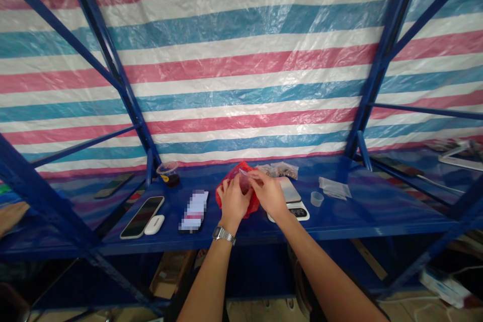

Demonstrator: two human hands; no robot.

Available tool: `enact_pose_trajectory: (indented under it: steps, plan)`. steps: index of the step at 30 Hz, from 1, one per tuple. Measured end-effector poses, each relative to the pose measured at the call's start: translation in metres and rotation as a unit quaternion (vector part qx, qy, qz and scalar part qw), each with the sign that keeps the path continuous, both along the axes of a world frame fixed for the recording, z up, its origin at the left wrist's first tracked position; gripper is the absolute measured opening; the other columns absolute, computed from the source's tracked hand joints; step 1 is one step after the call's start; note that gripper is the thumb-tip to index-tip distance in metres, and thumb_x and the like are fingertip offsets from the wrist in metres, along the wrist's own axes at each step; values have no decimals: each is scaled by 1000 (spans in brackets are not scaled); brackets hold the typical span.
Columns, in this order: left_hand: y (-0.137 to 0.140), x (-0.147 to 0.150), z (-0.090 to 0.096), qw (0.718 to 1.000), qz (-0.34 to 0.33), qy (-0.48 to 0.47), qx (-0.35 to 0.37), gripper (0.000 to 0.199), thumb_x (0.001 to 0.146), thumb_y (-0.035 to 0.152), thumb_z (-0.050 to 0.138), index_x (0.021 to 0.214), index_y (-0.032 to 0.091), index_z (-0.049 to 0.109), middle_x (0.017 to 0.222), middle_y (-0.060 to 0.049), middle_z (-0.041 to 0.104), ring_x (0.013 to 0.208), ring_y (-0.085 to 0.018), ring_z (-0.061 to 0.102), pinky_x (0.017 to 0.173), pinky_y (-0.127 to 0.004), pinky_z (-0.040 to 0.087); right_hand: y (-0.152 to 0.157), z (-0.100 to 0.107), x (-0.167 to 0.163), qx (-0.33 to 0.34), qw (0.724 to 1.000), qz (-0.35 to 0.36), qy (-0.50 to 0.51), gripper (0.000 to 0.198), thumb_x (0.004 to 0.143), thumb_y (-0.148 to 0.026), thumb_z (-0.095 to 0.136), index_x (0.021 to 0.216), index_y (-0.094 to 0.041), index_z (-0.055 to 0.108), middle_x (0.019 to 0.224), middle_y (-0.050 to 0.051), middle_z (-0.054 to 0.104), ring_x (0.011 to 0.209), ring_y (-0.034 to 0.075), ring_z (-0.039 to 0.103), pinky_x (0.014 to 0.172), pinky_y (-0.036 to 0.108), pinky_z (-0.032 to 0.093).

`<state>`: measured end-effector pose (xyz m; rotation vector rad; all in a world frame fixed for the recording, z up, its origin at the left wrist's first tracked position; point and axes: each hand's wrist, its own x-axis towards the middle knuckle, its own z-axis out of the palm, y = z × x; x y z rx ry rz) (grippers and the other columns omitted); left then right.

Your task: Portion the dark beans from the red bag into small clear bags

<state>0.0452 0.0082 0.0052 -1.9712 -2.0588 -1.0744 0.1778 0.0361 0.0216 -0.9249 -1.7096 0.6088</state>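
Observation:
Both my hands meet over a red plastic bag [252, 207] on the blue shelf. Between them is a small clear plastic bag [244, 179]. My left hand [233, 200], with a metal watch [223, 234] on the wrist, curls its fingers around the bag's left side. The fingertips of my right hand [268, 192] pinch the same bag near its top edge. What lies inside it is hard to make out. Just right of my right hand is a white digital scale [300, 212] with a metal plate, partly covered by that hand. Behind it lie filled clear bags [286, 170].
A small plastic cup [317, 198] and flat clear bags [335, 188] lie right of the scale. On the left are a lit phone [194, 210], a dark phone [142, 217], a white earbud case [154, 225] and a drink cup [168, 174]. Another person's hand [13, 216] shows far left.

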Motion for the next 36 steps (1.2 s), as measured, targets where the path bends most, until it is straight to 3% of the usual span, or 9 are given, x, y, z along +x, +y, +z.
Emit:
enact_pose_trajectory:
  steps: [5,13,21,30,36]
  plan:
    - [5,1,-2,999,-11,22,24,56,92,28,63,146,18,49,142,-18,63,130,-34,54,106,-53,35,0,0,4,17,999,-39,5,22,94,-30,61,110,-31,76,111,4,79,99,28,74,94,46,57]
    - [4,-3,1,998,-48,49,10,59,90,23,66,146,19,48,142,-16,63,134,-32,52,107,-52,33,-2,3,3,11,994,-101,-45,20,95,-31,60,111,-29,73,100,4,79,90,29,75,84,42,57]
    - [0,-7,5,997,-56,47,24,46,92,17,62,138,24,56,132,-11,70,128,-29,56,103,-49,36,0,3,-1,55,997,-54,-4,25,97,-29,53,116,-25,70,110,8,77,101,27,73,89,41,56]
    - [3,-7,5,998,-56,25,20,36,92,17,64,128,22,60,130,-11,71,127,-27,58,102,-46,36,-3,2,-8,57,998,-33,-26,34,96,-22,50,124,-28,67,120,7,74,106,27,70,96,45,55]
    - [3,-11,5,998,-56,27,25,41,92,22,66,133,22,58,133,-12,69,127,-28,58,103,-47,36,-4,5,-8,54,997,-51,-33,31,96,-28,52,123,-26,67,101,7,76,91,26,71,88,42,55]
